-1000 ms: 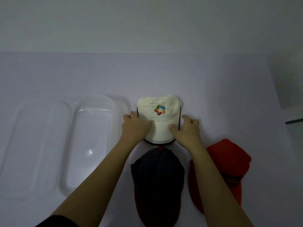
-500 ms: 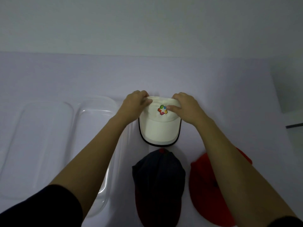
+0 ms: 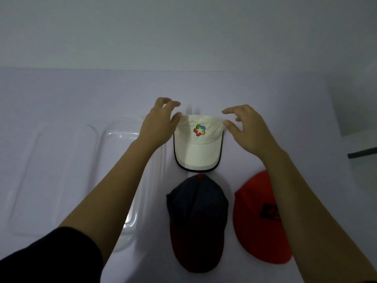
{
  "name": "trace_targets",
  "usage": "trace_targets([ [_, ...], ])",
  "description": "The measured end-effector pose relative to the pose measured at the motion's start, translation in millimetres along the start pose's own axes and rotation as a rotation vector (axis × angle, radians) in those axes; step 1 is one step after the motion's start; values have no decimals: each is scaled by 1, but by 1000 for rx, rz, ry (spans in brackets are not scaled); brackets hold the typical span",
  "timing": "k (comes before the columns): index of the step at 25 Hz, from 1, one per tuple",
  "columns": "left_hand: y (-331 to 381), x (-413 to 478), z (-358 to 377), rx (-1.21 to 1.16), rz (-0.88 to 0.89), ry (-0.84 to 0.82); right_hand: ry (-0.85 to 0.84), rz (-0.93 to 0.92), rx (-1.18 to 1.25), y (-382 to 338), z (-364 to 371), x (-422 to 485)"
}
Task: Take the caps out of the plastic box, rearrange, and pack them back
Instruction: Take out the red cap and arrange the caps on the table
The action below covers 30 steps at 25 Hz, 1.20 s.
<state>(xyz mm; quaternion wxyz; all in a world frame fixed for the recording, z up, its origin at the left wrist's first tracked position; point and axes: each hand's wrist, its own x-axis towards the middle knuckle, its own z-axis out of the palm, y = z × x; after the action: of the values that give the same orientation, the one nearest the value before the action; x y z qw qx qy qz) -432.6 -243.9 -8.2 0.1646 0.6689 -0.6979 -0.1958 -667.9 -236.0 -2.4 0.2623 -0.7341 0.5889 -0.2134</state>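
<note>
Head view: the cream cap with a multicoloured logo (image 3: 199,145) lies mid-desk (brim toward the person), beside the clear plastic box (image 3: 122,139). The left hand (image 3: 158,124) and right hand (image 3: 247,129) flank its crown, fingers spread, grasping nothing.

white cap (image 3: 199,148): matt cloth, smooth brim, dark piped edge, stitched multicolour logo | navy cap (image 3: 196,219): matt cloth, seamed panels, red top button | red cap (image 3: 259,221): matt cloth, dark patch | plastic box (image 3: 130,180): clear glossy plastic, glinting highlights | lid (image 3: 55,176): clear plastic, smooth | table (image 3: 265,94): pale, smooth, matt
</note>
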Motion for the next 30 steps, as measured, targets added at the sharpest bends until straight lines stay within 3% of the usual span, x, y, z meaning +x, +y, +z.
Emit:
trace_targets([
  [2, 11, -16, -14, -94, -6, 51, 33, 2, 47, -14, -15, -27],
  [4, 23, -44, -19, -153, -47, -43, 9, 32, 114, -30, -18, -61],
  [8, 25, -102, -1, -2, -283, -496, -454, 398, 195, -46, 8, -115],
  [10, 20, -121, 8, 21, -382, -618, -606, 505, 135, -39, 29, -126],
  [13, 19, -145, 13, -188, -449, -585, -512, 481, 67, -33, 48, -135],
  [16, 16, -159, 17, -247, -449, -442, -426, 463, 137, -32, 54, -145],
  [19, 23, -167, 18, -212, -372, -308, -381, 431, 133, -33, 50, -150],
  [21, 28, -174, 19, -337, -336, -238, -341, 400, 227, -36, 47, -152],
  [25, 27, -190, 17, -766, -319, -353, -362, 350, 543, -41, 45, -162],
  [30, 20, -185, 15, -885, -277, -506, -316, 298, 699, -48, 44, -172],
])
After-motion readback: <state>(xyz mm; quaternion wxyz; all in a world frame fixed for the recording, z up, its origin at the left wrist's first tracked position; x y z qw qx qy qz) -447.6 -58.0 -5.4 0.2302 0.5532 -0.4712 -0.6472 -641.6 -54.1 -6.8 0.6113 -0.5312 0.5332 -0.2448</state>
